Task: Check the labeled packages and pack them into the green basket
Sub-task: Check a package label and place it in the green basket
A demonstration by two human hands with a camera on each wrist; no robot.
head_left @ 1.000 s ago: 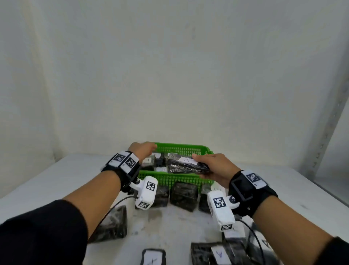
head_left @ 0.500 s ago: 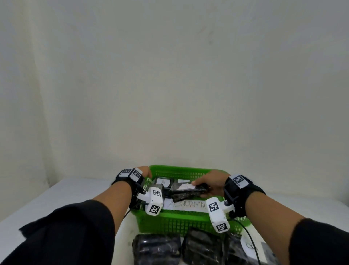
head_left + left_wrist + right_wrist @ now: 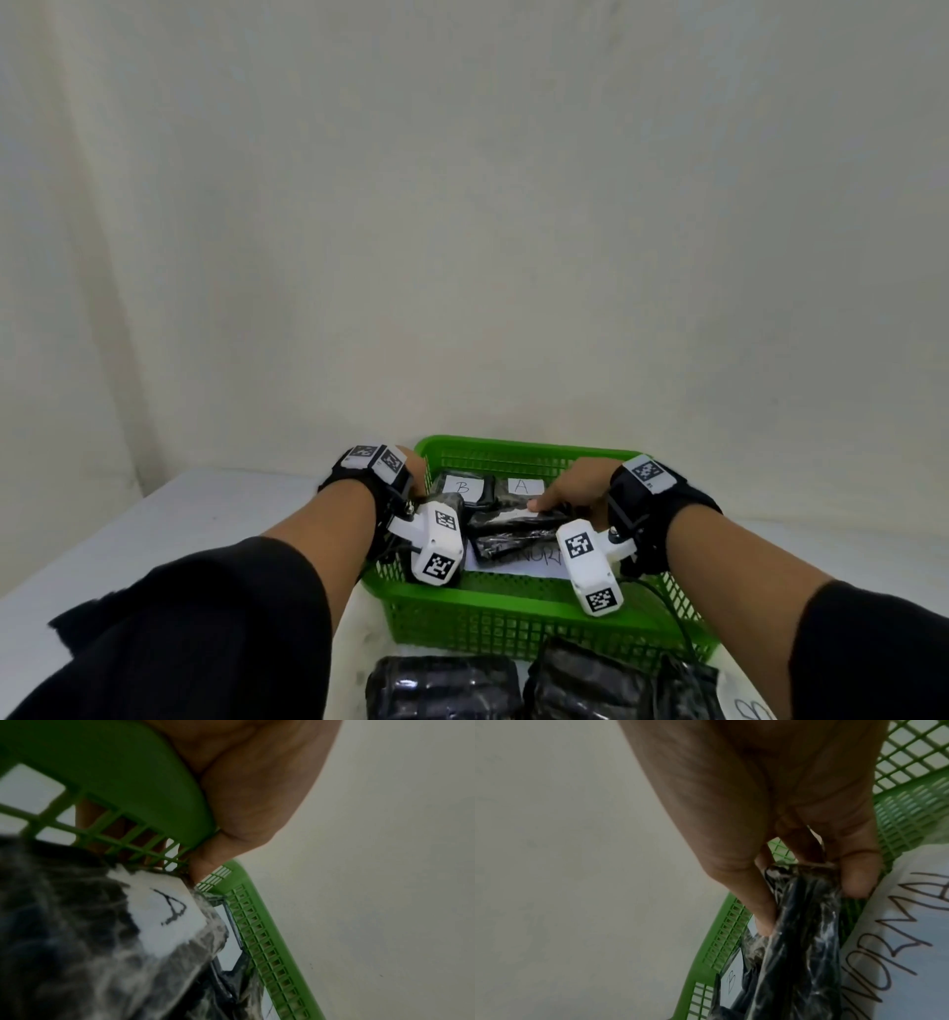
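The green basket [image 3: 513, 611] stands on the white table. My left hand [image 3: 413, 470] grips its left rim [image 3: 128, 770], thumb [image 3: 203, 866] inside and fingers outside the mesh. My right hand [image 3: 575, 488] pinches a black wrapped package [image 3: 513, 529] between thumb and fingers [image 3: 857, 880], low inside the basket. That package [image 3: 795, 953] hangs over a white sheet [image 3: 898, 943] with handwritten letters. Two black packages lie at the basket's far side, labelled B [image 3: 462, 487] and A [image 3: 521, 485].
More black wrapped packages [image 3: 441, 688] [image 3: 590, 678] lie on the table just in front of the basket. A white label [image 3: 744, 704] shows at the lower right. A plain wall stands close behind the basket.
The right hand has carried the package over the front wall and down into the basket. The left hand stays at the left rim. The head view has tilted upward.
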